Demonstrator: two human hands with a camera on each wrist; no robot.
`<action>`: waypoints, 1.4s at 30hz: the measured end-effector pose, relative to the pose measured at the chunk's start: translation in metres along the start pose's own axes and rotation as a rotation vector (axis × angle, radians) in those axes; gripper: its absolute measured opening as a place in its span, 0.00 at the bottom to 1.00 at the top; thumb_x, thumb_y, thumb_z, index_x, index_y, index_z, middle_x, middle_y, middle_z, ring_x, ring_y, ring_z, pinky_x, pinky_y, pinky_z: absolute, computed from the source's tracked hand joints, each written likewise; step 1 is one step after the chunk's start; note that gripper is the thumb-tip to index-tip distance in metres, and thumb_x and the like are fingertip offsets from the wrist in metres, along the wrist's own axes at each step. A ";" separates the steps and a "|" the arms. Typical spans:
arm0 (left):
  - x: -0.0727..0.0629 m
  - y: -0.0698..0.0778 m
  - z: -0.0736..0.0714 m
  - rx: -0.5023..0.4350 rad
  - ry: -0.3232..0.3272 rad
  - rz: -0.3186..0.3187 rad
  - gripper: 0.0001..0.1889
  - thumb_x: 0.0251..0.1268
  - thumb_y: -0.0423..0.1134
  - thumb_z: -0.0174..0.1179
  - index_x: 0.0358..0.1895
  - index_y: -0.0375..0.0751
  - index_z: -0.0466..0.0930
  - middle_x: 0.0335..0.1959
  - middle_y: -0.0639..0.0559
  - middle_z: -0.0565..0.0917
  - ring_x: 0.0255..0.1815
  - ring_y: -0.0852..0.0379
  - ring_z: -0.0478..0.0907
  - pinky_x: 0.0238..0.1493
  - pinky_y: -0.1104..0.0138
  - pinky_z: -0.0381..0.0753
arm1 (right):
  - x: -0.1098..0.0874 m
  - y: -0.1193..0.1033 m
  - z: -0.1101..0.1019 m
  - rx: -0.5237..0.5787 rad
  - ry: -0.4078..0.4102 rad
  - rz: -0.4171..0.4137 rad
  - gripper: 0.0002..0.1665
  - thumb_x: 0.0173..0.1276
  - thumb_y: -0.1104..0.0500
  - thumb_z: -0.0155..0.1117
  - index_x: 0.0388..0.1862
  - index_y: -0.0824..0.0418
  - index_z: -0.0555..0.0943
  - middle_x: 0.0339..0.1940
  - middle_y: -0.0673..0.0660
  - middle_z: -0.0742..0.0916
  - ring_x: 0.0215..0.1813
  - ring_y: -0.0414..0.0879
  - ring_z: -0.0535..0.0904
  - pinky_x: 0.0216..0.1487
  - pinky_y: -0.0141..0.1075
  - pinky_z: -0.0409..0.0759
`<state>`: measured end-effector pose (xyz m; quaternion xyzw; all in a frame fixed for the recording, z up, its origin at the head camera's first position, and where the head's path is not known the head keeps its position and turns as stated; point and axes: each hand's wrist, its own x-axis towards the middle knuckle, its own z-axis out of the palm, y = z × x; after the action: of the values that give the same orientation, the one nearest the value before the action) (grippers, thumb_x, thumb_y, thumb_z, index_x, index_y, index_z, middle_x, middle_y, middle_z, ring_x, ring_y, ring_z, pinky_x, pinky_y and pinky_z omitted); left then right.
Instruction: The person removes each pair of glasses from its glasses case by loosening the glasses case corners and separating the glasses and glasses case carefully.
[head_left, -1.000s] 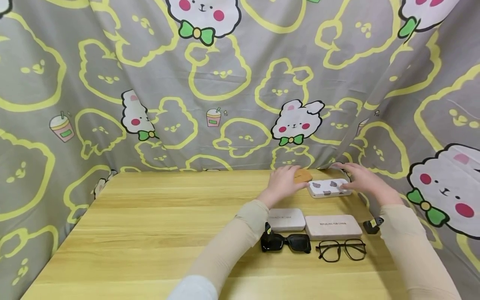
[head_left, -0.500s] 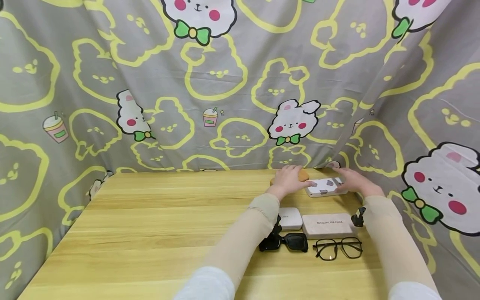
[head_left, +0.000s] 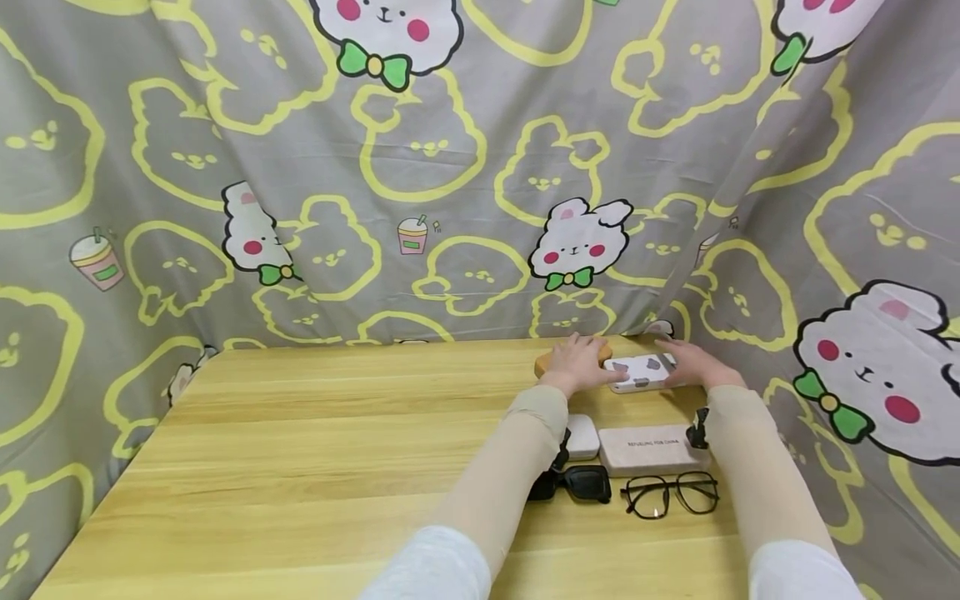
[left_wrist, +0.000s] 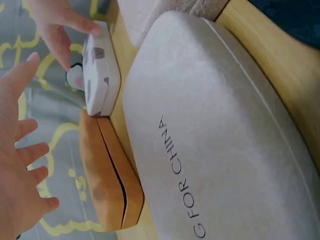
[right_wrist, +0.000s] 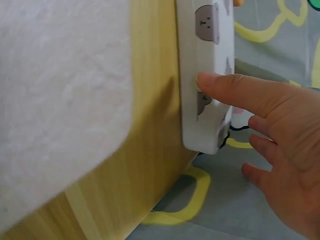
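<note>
Left hand (head_left: pixel 577 367) spread, fingers apart and holding nothing, it hovers by the orange case (left_wrist: pixel 110 175) at the far edge of the table (head_left: pixel 300 467). Right hand (right_wrist: pixel 295 130) is loosely open at the near end of the patterned white case (head_left: pixel 639 373), its thumb against the side that faces the person; whether it presses or only grazes is hard to say from this angle. That white case, dotted with grey bear heads, lies flat, lid closed, its other end beside the orange case, also closed along a dark seam. Nearer the person sit two more closed containers side by side: a rounded pale case (head_left: pixel 583 437), partly behind the left sleeve, and a pale box (head_left: pixel 652 450) with dark lettering. Contents of all four are hidden. Black sunglasses (head_left: pixel 588 483) and thin-framed glasses (head_left: pixel 670 492) lie outside them, in front.
</note>
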<state>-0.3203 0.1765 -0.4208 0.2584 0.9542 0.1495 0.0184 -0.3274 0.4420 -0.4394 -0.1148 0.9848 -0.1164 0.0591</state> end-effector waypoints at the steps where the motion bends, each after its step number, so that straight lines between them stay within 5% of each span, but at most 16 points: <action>1: 0.000 -0.001 0.000 0.010 0.000 0.004 0.42 0.58 0.75 0.50 0.75 0.63 0.58 0.75 0.60 0.65 0.78 0.53 0.56 0.75 0.50 0.60 | 0.001 0.000 0.001 0.009 -0.009 0.006 0.57 0.47 0.59 0.76 0.73 0.74 0.58 0.70 0.83 0.61 0.68 0.80 0.58 0.69 0.67 0.59; 12: -0.002 0.002 0.003 0.056 0.003 0.035 0.40 0.55 0.75 0.54 0.70 0.63 0.66 0.72 0.60 0.68 0.75 0.54 0.60 0.74 0.51 0.62 | 0.006 -0.008 0.012 0.057 -0.063 0.043 0.53 0.51 0.65 0.72 0.74 0.73 0.56 0.72 0.81 0.58 0.71 0.79 0.53 0.71 0.68 0.55; 42: 0.008 0.012 0.021 0.008 -0.046 0.037 0.45 0.54 0.75 0.54 0.74 0.61 0.61 0.75 0.58 0.64 0.79 0.53 0.53 0.78 0.48 0.53 | -0.003 0.002 0.006 0.006 0.061 -0.081 0.46 0.45 0.66 0.77 0.64 0.76 0.68 0.62 0.81 0.73 0.63 0.77 0.67 0.65 0.65 0.66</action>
<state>-0.3191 0.1962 -0.4365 0.2794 0.9492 0.1401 0.0365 -0.3237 0.4430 -0.4456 -0.1508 0.9803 -0.1249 0.0248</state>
